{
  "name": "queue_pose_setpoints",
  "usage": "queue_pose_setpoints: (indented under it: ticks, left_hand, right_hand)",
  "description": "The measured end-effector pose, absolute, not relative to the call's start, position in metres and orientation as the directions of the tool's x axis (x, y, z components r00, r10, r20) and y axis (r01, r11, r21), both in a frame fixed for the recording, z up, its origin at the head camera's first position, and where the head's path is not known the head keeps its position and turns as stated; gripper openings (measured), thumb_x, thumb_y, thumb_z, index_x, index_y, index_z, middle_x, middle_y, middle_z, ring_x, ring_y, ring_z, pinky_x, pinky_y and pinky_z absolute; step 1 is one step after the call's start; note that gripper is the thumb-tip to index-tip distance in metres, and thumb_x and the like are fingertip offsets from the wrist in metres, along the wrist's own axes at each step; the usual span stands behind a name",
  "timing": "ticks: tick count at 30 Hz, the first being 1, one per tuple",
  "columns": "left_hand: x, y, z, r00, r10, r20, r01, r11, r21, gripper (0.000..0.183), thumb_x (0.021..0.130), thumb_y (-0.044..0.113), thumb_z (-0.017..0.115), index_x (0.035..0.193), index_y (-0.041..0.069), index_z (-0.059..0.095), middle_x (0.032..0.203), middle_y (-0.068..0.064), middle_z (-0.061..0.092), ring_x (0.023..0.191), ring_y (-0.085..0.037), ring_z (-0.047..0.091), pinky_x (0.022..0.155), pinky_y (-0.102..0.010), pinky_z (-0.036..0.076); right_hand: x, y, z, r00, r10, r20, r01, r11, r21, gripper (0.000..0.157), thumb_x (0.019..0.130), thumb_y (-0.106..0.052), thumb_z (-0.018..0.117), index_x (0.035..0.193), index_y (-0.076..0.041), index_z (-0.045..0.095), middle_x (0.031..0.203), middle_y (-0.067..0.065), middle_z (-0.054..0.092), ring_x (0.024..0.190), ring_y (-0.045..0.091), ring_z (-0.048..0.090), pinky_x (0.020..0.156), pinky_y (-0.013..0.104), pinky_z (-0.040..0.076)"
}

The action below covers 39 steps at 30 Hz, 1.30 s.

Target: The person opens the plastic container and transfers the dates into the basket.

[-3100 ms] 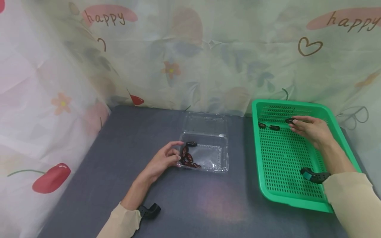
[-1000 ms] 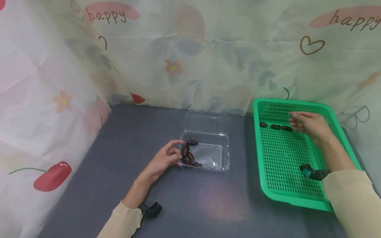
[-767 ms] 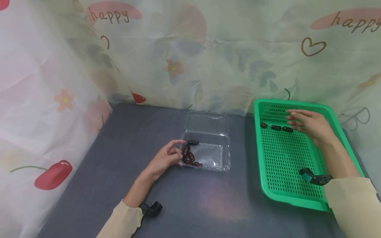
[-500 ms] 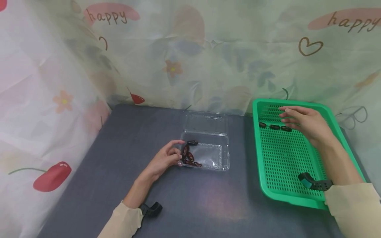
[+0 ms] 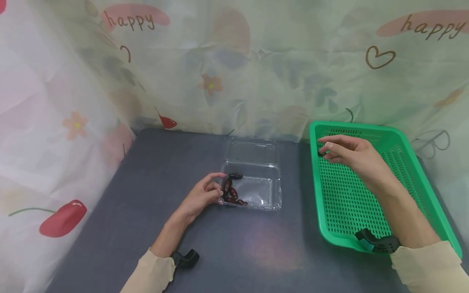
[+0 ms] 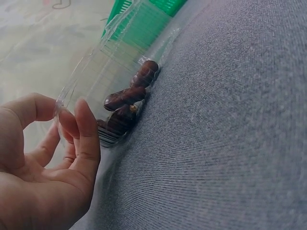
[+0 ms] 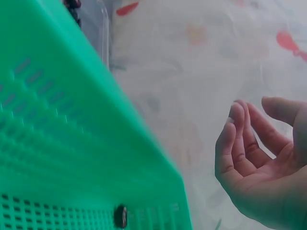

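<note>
My left hand (image 5: 199,197) holds the left wall of a clear plastic box (image 5: 258,193). In the left wrist view its thumb and fingers pinch the box's rim. Several dark brown, glossy dates (image 5: 233,193) lie inside, mostly along the left side. My right hand (image 5: 353,154) is above the far left part of a green plastic basket (image 5: 344,203), with nothing in its loosely bent fingers. One date (image 7: 121,216) shows on the basket floor in the right wrist view. In the head view the right hand hides most of the dates there.
The box's clear lid (image 5: 252,151) lies folded back behind it. A grey cloth (image 5: 234,252) covers the table. Printed curtains (image 5: 165,73) hang close behind and at the sides. Each wrist wears a black camera mount (image 5: 186,259).
The right hand has let go of a date, now third in the basket's far row. It has since moved left over that row. The left hand stays on the box.
</note>
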<state>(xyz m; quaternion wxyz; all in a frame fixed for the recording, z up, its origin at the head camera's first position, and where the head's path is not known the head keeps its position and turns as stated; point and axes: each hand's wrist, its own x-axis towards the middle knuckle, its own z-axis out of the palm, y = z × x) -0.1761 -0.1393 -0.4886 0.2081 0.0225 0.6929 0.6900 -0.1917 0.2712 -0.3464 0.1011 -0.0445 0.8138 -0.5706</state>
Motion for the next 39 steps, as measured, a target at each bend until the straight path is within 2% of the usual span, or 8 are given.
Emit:
queue_pose_setpoints:
  ticks: [6, 10, 17, 27, 32, 39]
  left_hand:
    - [-0.174, -0.14, -0.492, -0.912, 0.314, -0.263, -0.262, 0.046, 0.964, 0.052, 0.092, 0.0, 0.058, 0.14, 0.018, 0.05, 0.094, -0.007, 0.055, 0.079, -0.02, 0.055, 0.074, -0.037, 0.054]
    - [-0.174, -0.141, -0.491, -0.914, 0.302, -0.272, -0.265, 0.063, 0.962, 0.051, 0.092, 0.001, 0.059, 0.14, 0.018, 0.05, 0.093, -0.008, 0.056, 0.08, -0.021, 0.057, 0.076, -0.038, 0.055]
    - [-0.177, -0.139, -0.492, -0.912, 0.303, -0.275, -0.265, 0.074, 0.961, 0.051, 0.092, 0.001, 0.06, 0.139, 0.018, 0.051, 0.092, -0.007, 0.056, 0.081, -0.021, 0.057, 0.076, -0.039, 0.056]
    - [-0.178, -0.136, -0.49, -0.913, 0.307, -0.269, -0.263, 0.063, 0.963, 0.052, 0.09, -0.001, 0.06, 0.139, 0.016, 0.051, 0.091, -0.007, 0.055, 0.077, -0.019, 0.057, 0.075, -0.038, 0.056]
    - [-0.178, -0.136, -0.487, -0.915, 0.302, -0.268, -0.259, 0.07, 0.963, 0.053, 0.089, -0.001, 0.06, 0.138, 0.016, 0.051, 0.091, -0.008, 0.056, 0.074, -0.02, 0.057, 0.074, -0.038, 0.056]
    - [-0.179, -0.137, -0.485, -0.911, 0.318, -0.262, -0.254, 0.067, 0.965, 0.053, 0.089, 0.0, 0.061, 0.139, 0.015, 0.05, 0.091, -0.008, 0.056, 0.075, -0.02, 0.057, 0.074, -0.038, 0.056]
  right_hand:
    - [-0.184, 0.246, -0.35, -0.967, -0.231, -0.109, 0.027, 0.333, -0.942, 0.039, 0.099, -0.035, 0.06, 0.131, -0.012, 0.062, 0.114, 0.008, 0.067, 0.104, 0.027, 0.064, 0.09, 0.032, 0.053]
    - [-0.183, 0.228, -0.353, -0.962, -0.253, -0.106, 0.017, 0.331, -0.944, 0.038, 0.099, -0.034, 0.061, 0.13, -0.012, 0.063, 0.113, 0.01, 0.066, 0.102, 0.023, 0.066, 0.091, 0.035, 0.053]
    - [-0.184, 0.201, -0.359, -0.945, -0.301, -0.125, 0.023, 0.322, -0.946, 0.037, 0.099, -0.033, 0.063, 0.128, -0.011, 0.064, 0.11, 0.009, 0.068, 0.1, 0.023, 0.067, 0.089, 0.033, 0.054]
    - [-0.184, 0.169, -0.367, -0.932, -0.337, -0.132, 0.032, 0.287, -0.957, 0.029, 0.098, -0.027, 0.064, 0.124, -0.013, 0.067, 0.109, 0.01, 0.069, 0.099, 0.026, 0.067, 0.091, 0.042, 0.053]
    - [-0.178, 0.155, -0.375, -0.935, -0.341, -0.101, 0.014, 0.25, -0.968, 0.027, 0.099, -0.022, 0.063, 0.122, -0.011, 0.067, 0.106, 0.011, 0.068, 0.098, 0.029, 0.066, 0.088, 0.042, 0.054]
    - [-0.172, 0.142, -0.389, -0.936, -0.335, -0.111, 0.028, 0.242, -0.97, 0.024, 0.098, -0.02, 0.063, 0.12, -0.01, 0.068, 0.104, 0.011, 0.07, 0.092, 0.025, 0.067, 0.083, 0.039, 0.055]
